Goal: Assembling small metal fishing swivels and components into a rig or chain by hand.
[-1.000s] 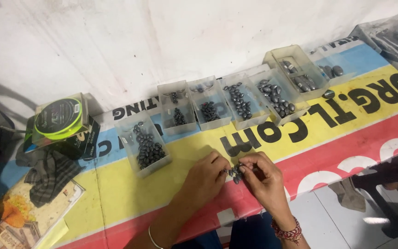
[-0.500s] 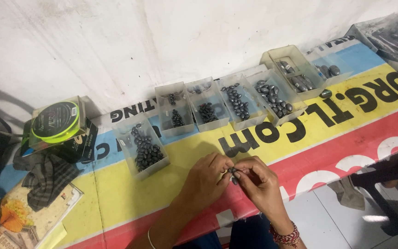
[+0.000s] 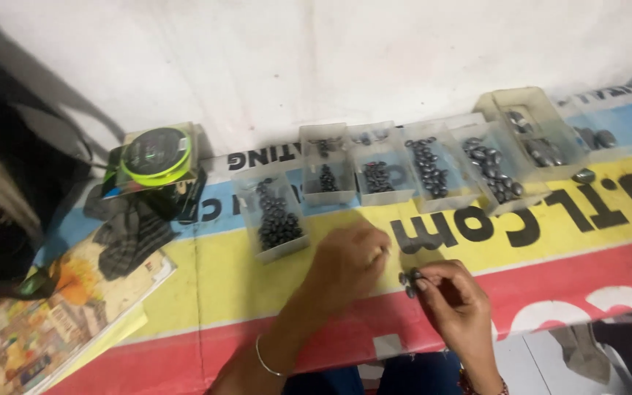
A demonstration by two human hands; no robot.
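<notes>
My right hand (image 3: 453, 301) pinches a small cluster of dark grey oval weights (image 3: 409, 281) at its fingertips, just above the yellow and red banner (image 3: 206, 292). My left hand (image 3: 347, 263) hovers beside it with curled fingers, a thin bangle on the wrist; whether it holds anything is hidden. Just beyond the left hand stands a clear plastic box (image 3: 272, 213) filled with more dark weights. Several similar boxes (image 3: 426, 167) sit in a row to its right.
A spool of bright green line (image 3: 156, 155) rests on a box at the left, beside a dark checked cloth (image 3: 134, 235) and a printed booklet (image 3: 45, 322). A white wall (image 3: 316, 66) runs behind. One loose weight (image 3: 584, 175) lies on the banner.
My hands have drawn slightly apart; the weights now sit only at my right fingertips. The camera has shifted right, so the boxes and spool appear further left.
</notes>
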